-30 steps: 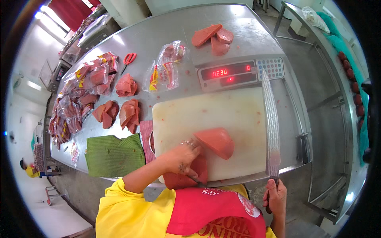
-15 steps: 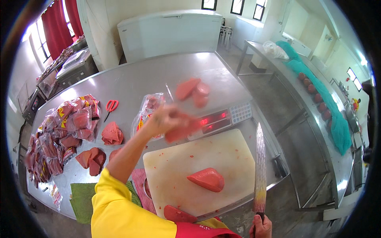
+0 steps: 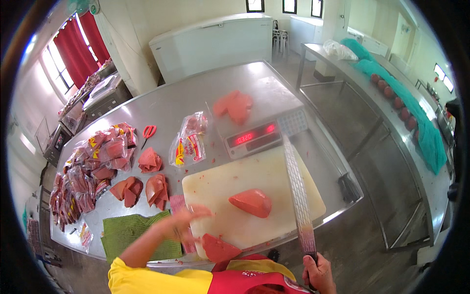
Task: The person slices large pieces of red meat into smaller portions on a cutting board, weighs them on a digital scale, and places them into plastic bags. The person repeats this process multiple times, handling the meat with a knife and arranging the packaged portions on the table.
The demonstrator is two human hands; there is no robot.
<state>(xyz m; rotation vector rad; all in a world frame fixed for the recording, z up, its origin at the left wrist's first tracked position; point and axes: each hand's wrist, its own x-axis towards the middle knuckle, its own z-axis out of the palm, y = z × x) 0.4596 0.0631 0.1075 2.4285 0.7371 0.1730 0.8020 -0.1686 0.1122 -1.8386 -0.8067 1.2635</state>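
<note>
My right hand (image 3: 319, 272) is closed round the handle of a long knife (image 3: 298, 196). Its blade points away from me over the right side of a white cutting board (image 3: 279, 169). Motion blurs my left hand (image 3: 185, 223) at the board's near left edge; its fingers look apart and nothing shows in them. On the board lies a tapered chunk of pinkish-red meat (image 3: 251, 203). A flatter meat piece (image 3: 218, 248) rests at the near edge, close to my left hand. Beyond the board, several meat slices (image 3: 234, 107) sit on a digital scale (image 3: 254, 143) with a lit red display.
Left of the board are folded meat piles (image 3: 156, 191), a green cloth (image 3: 137, 234), red-handled scissors (image 3: 149, 131) and a heap of bagged meat (image 3: 100, 152). A clear printed bag (image 3: 188, 142) lies beside the scale. A second metal table (image 3: 406, 157) stands at right with green netting (image 3: 423, 139).
My left hand has moved back from beside the scale to the board's near left edge, and the meat slice has left it. The knife has tilted leftward over the board.
</note>
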